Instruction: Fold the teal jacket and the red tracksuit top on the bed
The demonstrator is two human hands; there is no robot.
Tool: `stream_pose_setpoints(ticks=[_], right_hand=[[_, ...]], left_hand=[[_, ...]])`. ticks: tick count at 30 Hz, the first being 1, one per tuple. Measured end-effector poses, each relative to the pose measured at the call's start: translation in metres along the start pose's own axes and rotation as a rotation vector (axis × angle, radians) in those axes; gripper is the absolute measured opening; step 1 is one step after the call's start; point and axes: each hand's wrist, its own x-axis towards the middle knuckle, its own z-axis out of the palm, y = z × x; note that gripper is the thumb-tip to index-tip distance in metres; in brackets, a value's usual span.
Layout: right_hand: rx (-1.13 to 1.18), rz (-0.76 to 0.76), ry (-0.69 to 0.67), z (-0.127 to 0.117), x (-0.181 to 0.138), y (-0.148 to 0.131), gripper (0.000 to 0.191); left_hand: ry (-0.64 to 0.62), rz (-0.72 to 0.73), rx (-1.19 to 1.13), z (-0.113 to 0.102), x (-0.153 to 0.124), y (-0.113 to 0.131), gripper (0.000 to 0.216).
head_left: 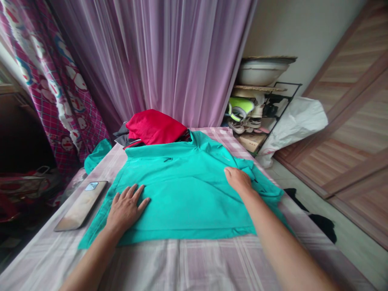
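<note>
A turquoise jacket lies spread over the table, its hem toward me and its collar end at the back. Small creases cross its middle, and its right side is bunched. My left hand rests flat on the jacket's left part, fingers spread. On the right, my right hand is closed at the bunched cloth, with its fingers curled under and partly hidden. Behind the collar end sits a heap of red cloth, with dark grey fabric showing at its left.
A phone lies left of the jacket on the checked tablecloth. Turquoise cloth hangs at the table's left edge. Purple curtains close off the back. To the right stand a shoe rack, a white plastic bag and wooden doors.
</note>
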Motion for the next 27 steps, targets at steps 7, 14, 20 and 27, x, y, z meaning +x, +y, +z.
stream_pose_setpoints(ticks=[7,14,20,27], right_hand=[[0.103,0.195,0.078,-0.01,0.095,0.01,0.05],[0.2,0.315,0.009,0.008,0.158,0.019,0.033],[0.156,0.366,0.18,0.035,0.164,0.02,0.042],[0.252,0.025,0.366,0.043,0.129,0.013,0.052]], left_hand=[[0.022,0.012,0.017,0.004,0.001,-0.003,0.064],[0.072,0.008,-0.022,0.018,-0.003,-0.012,0.065],[0.073,0.02,-0.039,0.025,-0.004,-0.018,0.067],[0.088,0.023,-0.037,0.019,-0.003,-0.014,0.064]])
